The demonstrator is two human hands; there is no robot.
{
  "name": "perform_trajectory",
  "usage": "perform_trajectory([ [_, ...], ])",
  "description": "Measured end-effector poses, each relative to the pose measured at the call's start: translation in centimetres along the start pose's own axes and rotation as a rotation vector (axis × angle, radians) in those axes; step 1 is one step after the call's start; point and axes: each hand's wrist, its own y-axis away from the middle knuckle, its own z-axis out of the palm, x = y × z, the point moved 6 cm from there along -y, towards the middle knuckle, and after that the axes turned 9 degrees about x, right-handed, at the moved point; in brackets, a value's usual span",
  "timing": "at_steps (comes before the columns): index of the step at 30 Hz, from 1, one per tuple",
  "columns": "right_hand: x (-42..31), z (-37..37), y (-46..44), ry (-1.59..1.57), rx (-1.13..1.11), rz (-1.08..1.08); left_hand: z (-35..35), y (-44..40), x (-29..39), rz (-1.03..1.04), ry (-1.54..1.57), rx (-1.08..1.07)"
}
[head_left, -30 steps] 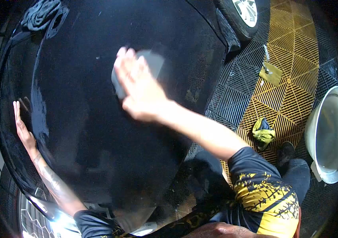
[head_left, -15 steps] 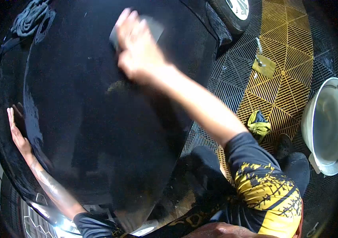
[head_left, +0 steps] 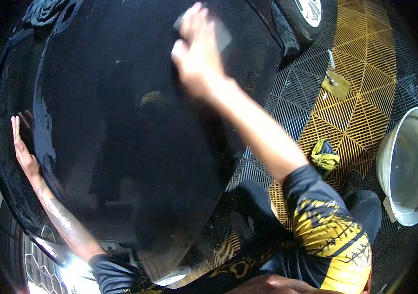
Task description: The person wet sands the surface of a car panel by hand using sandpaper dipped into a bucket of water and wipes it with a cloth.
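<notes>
The glossy black car panel (head_left: 135, 147) fills most of the view and mirrors the lights and my body. My right hand (head_left: 199, 56) is stretched out over its far part, pressing a flat grey pad (head_left: 223, 37) against the surface. Corners of the pad stick out on both sides of my fingers; its middle is hidden under them. At the left edge of the car, my left hand (head_left: 24, 152) rests with fingers straight, holding nothing. A whitish smear (head_left: 45, 127) runs along the panel just right of that hand.
A crumpled dark cloth (head_left: 45, 12) lies on the car at top left. On the black and yellow grid floor are a yellow-green cloth (head_left: 325, 156), a small yellowish square (head_left: 337, 86) and a pale basin (head_left: 407, 171) at right. A car wheel (head_left: 304, 17) stands at the top.
My right hand has slid the grey pad to the right and slightly farther away across the panel. My left hand stays at the car's left edge; the view has shifted a little.
</notes>
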Motion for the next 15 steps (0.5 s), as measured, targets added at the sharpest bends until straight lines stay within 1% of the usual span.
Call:
perform_trajectory([
  [1,-3.6,-1.9,2.7,0.178,-0.201,-0.016,0.0,0.0,-0.2,0.002,0.001,0.002],
  [3,-7.9,-3.5,8.8,-0.556,-0.239,-0.226,0.1,0.1,-0.5,-0.010,0.017,0.007],
  [4,-6.9,-2.3,9.4,-0.625,-0.289,-0.193,0.0,0.2,-1.1,0.048,-0.018,-0.017],
  [5,-5.5,-2.5,6.6,-0.517,-0.262,-0.091,0.1,0.3,-1.5,0.031,0.013,-0.017],
  [7,-0.1,0.4,1.3,0.108,-0.105,-0.098,0.0,0.1,-1.5,0.028,0.044,-0.025],
  [9,2.9,-2.2,-1.9,-0.514,0.264,0.110,0.0,0.3,-1.2,0.019,0.049,-0.031],
  [10,0.1,-1.4,1.3,-0.284,0.027,0.058,0.0,0.4,-0.9,0.019,0.027,-0.027],
  [12,-7.6,-3.4,7.0,0.158,-0.414,-0.214,0.0,0.2,-1.2,0.056,-0.015,-0.034],
  [13,-7.8,-3.2,11.5,-0.704,-0.197,-0.136,-0.2,0.2,-1.8,0.103,-0.016,-0.038],
  [15,-5.9,-4.2,8.4,-0.483,-0.222,-0.219,-0.1,0.2,-1.8,0.082,0.003,-0.040],
])
